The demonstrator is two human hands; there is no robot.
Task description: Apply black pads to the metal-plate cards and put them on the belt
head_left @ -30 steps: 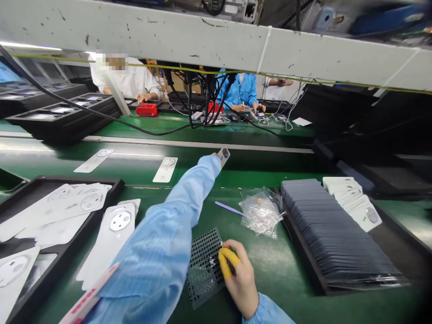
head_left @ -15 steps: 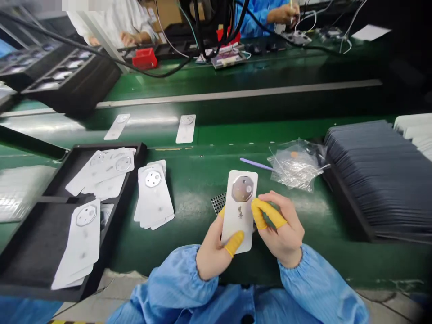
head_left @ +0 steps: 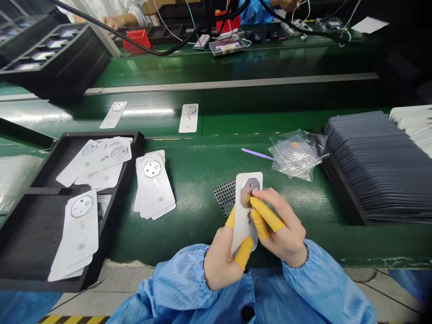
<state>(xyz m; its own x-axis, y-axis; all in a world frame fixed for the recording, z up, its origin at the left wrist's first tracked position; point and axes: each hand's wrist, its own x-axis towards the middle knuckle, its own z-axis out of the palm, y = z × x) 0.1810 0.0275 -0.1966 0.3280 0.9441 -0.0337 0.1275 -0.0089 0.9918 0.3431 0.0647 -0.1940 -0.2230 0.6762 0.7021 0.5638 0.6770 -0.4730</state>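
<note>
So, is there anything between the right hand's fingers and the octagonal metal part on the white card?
No. The right hand has its fingertips directly on the octagonal metal part of the white card, which the left hand holds.
</note>
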